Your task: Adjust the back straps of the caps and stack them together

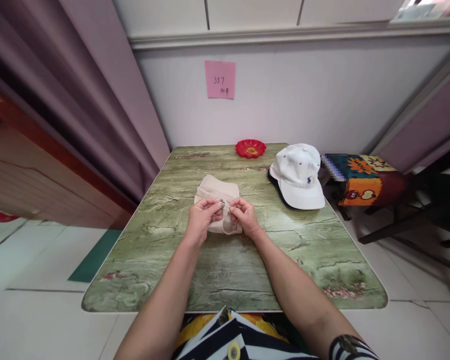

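A beige cap (219,186) lies on the green wood-patterned table (165,200), its brim toward the wall and its strap end toward me. My left hand (205,216) pinches a thin piece of the cap's strap between thumb and fingers. Just to its right, my right hand (244,215) pinches the strap too, with fingertips close to the left ones. Between the fingertips a small buckle-like part shows, too small to make out clearly. A loop of strap hangs below the fingers.
At the table's right side a white cap (300,172) sits on a dark one. Near the wall is a red scalloped dish (250,148). A pink note (220,80) is stuck to the wall. Right of the table stands a stool with a patterned cover (363,185).
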Demonstrator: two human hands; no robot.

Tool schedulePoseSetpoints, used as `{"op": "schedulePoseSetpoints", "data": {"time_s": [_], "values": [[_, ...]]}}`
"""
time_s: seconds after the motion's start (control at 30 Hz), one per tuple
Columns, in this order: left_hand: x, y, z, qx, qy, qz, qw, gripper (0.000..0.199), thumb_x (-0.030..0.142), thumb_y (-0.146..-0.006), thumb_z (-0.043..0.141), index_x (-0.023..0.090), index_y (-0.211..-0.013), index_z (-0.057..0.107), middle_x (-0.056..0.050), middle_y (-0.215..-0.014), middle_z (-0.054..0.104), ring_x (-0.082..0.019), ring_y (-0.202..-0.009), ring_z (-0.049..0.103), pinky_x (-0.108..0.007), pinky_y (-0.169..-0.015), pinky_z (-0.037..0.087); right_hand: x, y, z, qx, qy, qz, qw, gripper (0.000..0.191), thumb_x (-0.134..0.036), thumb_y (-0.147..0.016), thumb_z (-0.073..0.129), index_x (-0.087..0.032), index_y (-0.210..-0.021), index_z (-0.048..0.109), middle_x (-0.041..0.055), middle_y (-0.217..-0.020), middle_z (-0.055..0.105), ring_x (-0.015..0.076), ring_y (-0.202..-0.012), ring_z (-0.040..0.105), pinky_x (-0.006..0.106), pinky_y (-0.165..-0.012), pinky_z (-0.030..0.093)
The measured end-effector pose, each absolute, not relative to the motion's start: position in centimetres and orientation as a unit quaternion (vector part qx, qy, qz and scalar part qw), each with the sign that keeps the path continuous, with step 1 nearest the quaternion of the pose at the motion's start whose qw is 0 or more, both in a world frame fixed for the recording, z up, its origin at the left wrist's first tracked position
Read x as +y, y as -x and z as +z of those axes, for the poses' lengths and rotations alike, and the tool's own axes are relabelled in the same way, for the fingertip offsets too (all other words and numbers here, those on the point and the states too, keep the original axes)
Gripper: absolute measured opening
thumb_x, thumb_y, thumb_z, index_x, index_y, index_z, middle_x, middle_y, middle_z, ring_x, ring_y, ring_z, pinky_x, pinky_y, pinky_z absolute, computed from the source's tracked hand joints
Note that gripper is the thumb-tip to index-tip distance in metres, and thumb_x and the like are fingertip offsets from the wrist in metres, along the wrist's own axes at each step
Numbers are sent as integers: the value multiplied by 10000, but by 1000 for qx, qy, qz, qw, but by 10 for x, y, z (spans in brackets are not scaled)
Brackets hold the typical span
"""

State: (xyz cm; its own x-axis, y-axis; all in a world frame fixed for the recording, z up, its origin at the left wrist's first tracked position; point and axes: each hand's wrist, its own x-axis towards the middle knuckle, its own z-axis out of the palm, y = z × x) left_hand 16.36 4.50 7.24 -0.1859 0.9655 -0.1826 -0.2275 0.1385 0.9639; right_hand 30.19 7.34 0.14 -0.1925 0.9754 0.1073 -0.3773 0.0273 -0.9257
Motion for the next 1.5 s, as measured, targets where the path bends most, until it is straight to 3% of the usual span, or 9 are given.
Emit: {"op": "schedulePoseSetpoints", "data": {"time_s": [0.27,0.43,0.6,0.97,1.5], "values": [[46,-166,68,542,-367,533,536,435,348,-488,895,105,-789,695,-17,-671,675,-93,-524,603,-209,-538,512,74,-299,3,-471,330,607,549,324,-442,-685,755,-193,-782,572,-54,-532,580,82,-401,471,200,-400,401],[47,-161,70,532,-360,558,525,397,343,-496,895,118,-718,655,5,-650,646,-89,-540,595,-208,-555,508,72,-302,3,-465,305,634,537,328,-494,-762,682,-198,-868,585,-18,-637,659,101,-435,514,236,-457,446],[49,-152,76,534,-357,562,521,378,317,-510,890,120,-732,655,11,-635,640,-86,-538,586,-209,-568,502,71,-307,4,-498,258,647,516,262,-425,-768,693,-181,-795,601,-4,-622,672,110,-458,534,239,-495,444],[48,-145,76,518,-360,545,552,396,364,-546,874,110,-790,694,-20,-698,674,-100,-561,605,-235,-603,525,76,-304,-4,-507,316,627,501,323,-486,-729,716,-180,-761,617,-95,-436,416,58,-379,309,199,-403,240],[46,-153,76,516,-381,528,556,389,388,-548,872,118,-711,643,-2,-654,642,-95,-549,594,-226,-584,522,72,-306,3,-514,306,621,507,349,-512,-753,701,-182,-725,590,-66,-486,505,71,-411,396,205,-434,329]]}}
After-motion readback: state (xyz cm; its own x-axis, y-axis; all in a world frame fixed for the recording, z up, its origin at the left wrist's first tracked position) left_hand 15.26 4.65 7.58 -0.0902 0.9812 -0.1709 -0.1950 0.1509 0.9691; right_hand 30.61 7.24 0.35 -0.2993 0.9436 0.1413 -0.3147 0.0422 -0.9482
